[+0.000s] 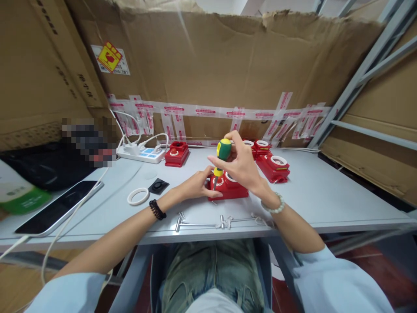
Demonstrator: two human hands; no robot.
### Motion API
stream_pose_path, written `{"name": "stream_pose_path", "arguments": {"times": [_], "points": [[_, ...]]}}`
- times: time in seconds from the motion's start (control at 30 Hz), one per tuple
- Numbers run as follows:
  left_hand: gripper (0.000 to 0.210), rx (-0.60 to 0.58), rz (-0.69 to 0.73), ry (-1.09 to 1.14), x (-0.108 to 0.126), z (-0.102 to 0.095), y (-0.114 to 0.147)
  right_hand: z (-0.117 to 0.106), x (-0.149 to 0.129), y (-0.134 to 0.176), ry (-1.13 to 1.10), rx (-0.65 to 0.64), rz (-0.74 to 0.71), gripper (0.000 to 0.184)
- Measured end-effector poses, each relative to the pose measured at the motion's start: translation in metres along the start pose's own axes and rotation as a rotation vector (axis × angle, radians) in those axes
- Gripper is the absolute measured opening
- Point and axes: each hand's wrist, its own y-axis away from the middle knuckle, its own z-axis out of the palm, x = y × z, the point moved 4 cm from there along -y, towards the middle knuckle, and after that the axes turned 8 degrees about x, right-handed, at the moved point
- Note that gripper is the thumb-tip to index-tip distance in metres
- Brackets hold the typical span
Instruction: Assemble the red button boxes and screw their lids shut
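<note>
My right hand (pixel 240 163) pinches a screwdriver (pixel 218 172) — green-and-yellow handle, metal shaft slanting down. Just below that grip sits a shiny red box (pixel 233 191) — its left end clasped by my left hand (pixel 198 185).

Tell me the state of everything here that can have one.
Green-and-yellow screwdriver: gripped by the right hand, tip down.
Red boxy housing at its tip: held by the left hand.
White power strip: plugs inserted.
White-edged flat device: display dark.
White round ring: lying loose.
Silver T-shaped metal tool: lying unheld.
</note>
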Motion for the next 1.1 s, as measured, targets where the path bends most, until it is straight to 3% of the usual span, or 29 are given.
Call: {"name": "stream_pose_path", "arguments": {"times": [0.07, 0.13, 0.2, 0.3, 0.33, 0.4, 0.53, 0.63, 0.73, 0.8, 0.87, 0.9, 0.93, 1.1], "points": [[0.058, 0.000, -0.004, 0.001, -0.001, 0.001, 0.000, 0.006, 0.003, 0.003, 0.041, 0.087, -0.009, 0.039], [0.061, -0.002, -0.013, -0.003, -0.001, 0.001, -0.001, 0.005, 0.001, 0.004, 0.055, 0.073, -0.029, 0.043], [0.068, 0.001, -0.013, -0.003, 0.001, 0.000, 0.000, -0.003, -0.003, 0.002, -0.001, -0.030, -0.040, 0.049], [0.076, 0.008, 0.001, 0.001, 0.005, -0.002, 0.000, -0.011, -0.010, 0.001, -0.172, -0.343, 0.011, 0.048], [0.077, 0.010, 0.005, 0.001, 0.006, -0.002, 0.000, -0.012, -0.011, 0.001, -0.192, -0.393, 0.030, 0.045], [0.074, 0.010, 0.008, 0.002, 0.005, -0.002, 0.000, -0.012, -0.009, -0.001, -0.157, -0.325, 0.042, 0.036], [0.068, -0.013, -0.006, -0.001, 0.002, 0.000, 0.000, -0.001, -0.003, 0.001, 0.078, 0.052, 0.000, 0.030], [0.067, -0.017, -0.018, -0.001, 0.000, 0.001, 0.000, 0.005, -0.002, 0.003, 0.147, 0.103, -0.019, 0.030], [0.071, -0.016, -0.022, -0.013, 0.001, 0.000, 0.000, -0.004, -0.003, 0.001, 0.125, 0.007, 0.001, 0.036], [0.074, -0.014, -0.011, -0.027, 0.003, -0.001, 0.000, -0.010, -0.006, -0.001, 0.008, -0.164, 0.016, 0.045], [0.075, -0.010, 0.002, -0.035, 0.004, -0.001, 0.000, -0.011, -0.008, 0.000, -0.144, -0.363, 0.067, 0.044], [0.075, -0.008, 0.004, -0.038, 0.003, -0.001, 0.000, -0.010, -0.008, 0.000, -0.174, -0.403, 0.086, 0.040], [0.074, -0.006, 0.004, -0.039, 0.003, -0.001, 0.000, -0.009, -0.008, 0.000, -0.172, -0.386, 0.089, 0.037], [0.057, -0.035, -0.001, -0.025, 0.000, 0.000, -0.001, 0.002, 0.002, 0.000, 0.053, -0.001, 0.029, 0.035]]}}
